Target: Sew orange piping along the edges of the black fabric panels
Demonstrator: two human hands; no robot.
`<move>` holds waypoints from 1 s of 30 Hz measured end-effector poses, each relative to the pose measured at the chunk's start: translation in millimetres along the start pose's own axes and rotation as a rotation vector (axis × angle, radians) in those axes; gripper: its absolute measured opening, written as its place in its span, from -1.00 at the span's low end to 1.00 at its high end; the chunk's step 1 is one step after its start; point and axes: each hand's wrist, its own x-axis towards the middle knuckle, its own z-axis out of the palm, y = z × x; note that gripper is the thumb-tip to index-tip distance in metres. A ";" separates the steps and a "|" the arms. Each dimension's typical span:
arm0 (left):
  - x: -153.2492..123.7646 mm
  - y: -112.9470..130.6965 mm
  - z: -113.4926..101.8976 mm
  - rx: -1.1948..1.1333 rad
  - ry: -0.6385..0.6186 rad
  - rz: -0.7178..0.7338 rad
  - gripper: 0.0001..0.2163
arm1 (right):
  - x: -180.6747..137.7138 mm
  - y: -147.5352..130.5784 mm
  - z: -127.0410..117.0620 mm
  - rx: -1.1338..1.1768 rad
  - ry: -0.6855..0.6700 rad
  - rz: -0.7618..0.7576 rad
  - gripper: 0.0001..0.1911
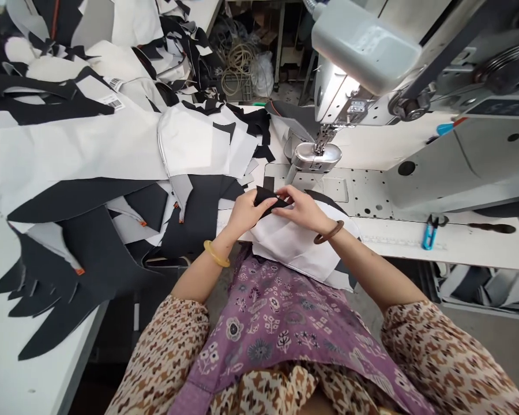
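Observation:
Both hands meet at the edge of a black and white fabric piece [298,239], which hangs over the front edge of the sewing table. My left hand [251,210] pinches the black edge of the piece between thumb and fingers. Close beside it, my right hand [303,208] grips the same edge, its thumb and fingertips pressed together. The white side of the fabric faces up below the hands. Just beyond them stands the sewing machine's metal post bed [318,157], with the presser foot [324,138] above it.
Stacked dark fabric panels [90,248] and white panels [69,147] cover the left side. Scraps [173,63] are heaped at the back left. Blue thread snips [430,233] lie on the table at right. The machine head [363,46] overhangs the upper right.

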 end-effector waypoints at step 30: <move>18.1 -2.2 22.9 -0.292 -0.194 -0.028 -0.71 | -27.9 39.6 -48.2 -0.027 0.192 -0.065 -0.71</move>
